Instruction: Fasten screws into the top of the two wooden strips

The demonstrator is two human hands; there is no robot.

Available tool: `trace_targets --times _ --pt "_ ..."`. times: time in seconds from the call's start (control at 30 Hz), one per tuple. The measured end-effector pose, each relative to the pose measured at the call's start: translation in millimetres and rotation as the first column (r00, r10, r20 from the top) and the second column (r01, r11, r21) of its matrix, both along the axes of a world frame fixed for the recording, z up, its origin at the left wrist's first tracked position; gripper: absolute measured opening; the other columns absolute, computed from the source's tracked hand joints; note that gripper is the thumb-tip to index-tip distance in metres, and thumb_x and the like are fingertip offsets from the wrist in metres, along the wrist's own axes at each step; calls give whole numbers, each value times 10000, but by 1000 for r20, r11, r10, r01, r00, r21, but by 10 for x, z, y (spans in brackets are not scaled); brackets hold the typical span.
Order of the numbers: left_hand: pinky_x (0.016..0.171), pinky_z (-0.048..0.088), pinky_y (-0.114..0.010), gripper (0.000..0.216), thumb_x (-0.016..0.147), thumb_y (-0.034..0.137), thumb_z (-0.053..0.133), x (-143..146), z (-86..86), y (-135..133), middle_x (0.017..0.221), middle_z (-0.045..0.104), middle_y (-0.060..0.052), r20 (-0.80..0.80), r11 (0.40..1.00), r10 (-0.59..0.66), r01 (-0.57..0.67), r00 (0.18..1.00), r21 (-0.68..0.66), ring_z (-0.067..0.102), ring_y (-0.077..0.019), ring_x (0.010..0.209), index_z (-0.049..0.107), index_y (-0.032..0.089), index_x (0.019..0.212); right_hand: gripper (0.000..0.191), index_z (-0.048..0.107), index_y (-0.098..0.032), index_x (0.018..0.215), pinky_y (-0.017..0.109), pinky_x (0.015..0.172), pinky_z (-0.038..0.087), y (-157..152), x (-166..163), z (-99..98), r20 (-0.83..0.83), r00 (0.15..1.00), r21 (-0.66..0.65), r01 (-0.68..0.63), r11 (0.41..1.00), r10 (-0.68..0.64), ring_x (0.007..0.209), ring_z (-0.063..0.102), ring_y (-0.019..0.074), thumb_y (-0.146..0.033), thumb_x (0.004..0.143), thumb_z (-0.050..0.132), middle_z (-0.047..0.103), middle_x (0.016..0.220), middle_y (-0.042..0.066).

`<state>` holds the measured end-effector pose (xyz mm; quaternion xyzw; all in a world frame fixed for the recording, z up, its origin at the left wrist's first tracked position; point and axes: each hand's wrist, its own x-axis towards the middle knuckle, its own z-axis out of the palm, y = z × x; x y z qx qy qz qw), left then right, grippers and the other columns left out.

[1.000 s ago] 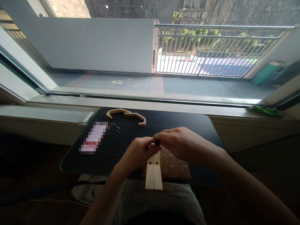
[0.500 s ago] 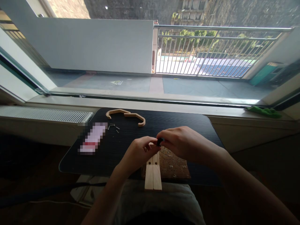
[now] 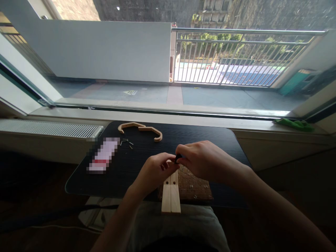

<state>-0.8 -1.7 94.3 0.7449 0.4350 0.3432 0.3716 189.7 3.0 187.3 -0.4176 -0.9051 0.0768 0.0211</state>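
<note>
My left hand [image 3: 153, 171] is closed around the far end of two pale wooden strips [image 3: 171, 194] that lie side by side and point toward me over the table's near edge. My right hand [image 3: 202, 159] meets it there, fingers pinched on a small black object [image 3: 178, 158] at the top of the strips. Under the strips lies a brown perforated board [image 3: 195, 185].
The black table [image 3: 223, 140] stands before a window sill. Two curved wooden pieces [image 3: 140, 128] lie at its far side, several small nails [image 3: 126, 142] beside them, and a blurred white packet [image 3: 102, 159] at the left. A radiator [image 3: 49, 127] is at the left.
Both hands stay joined at the strips' top; the right hand's fingers have shifted slightly on the black object. The view has drifted a little.
</note>
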Motion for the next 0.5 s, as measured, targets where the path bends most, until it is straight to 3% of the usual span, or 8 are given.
trace_targets --times 0.17,0.33,0.47,0.5 --pt "540 463 -190 193 878 344 667 -31 -11 -14 724 699 5 4 999 28 -28 1000 31 591 -101 576 730 189 973 109 558 -196 863 292 525 173 -8 -16 0 13 1000 19 -4 1000 4 570 553 128 -250 954 535 681 733 6" --pt "562 504 -220 238 914 379 612 -126 141 -69 823 744 -33 83 980 169 -176 982 91 636 -125 612 726 196 1015 162 580 -195 877 299 530 170 -4 -19 3 10 1000 18 6 1000 -6 579 550 124 -307 980 523 684 747 8" --pt "560 529 -279 263 946 416 547 -507 165 -550 763 730 -39 54 996 63 -66 997 58 640 -168 619 736 236 907 200 589 -190 857 303 540 181 -2 -23 12 20 1000 7 3 1000 -4 595 551 119 -313 991 506 676 747 13" --pt "574 546 -297 264 935 444 562 -654 107 -751 782 731 -46 15 992 105 -106 994 75 650 -187 660 734 247 897 207 589 -190 852 304 539 181 -1 -24 14 21 1000 6 2 1000 -3 595 551 120 -316 992 504 673 744 13"
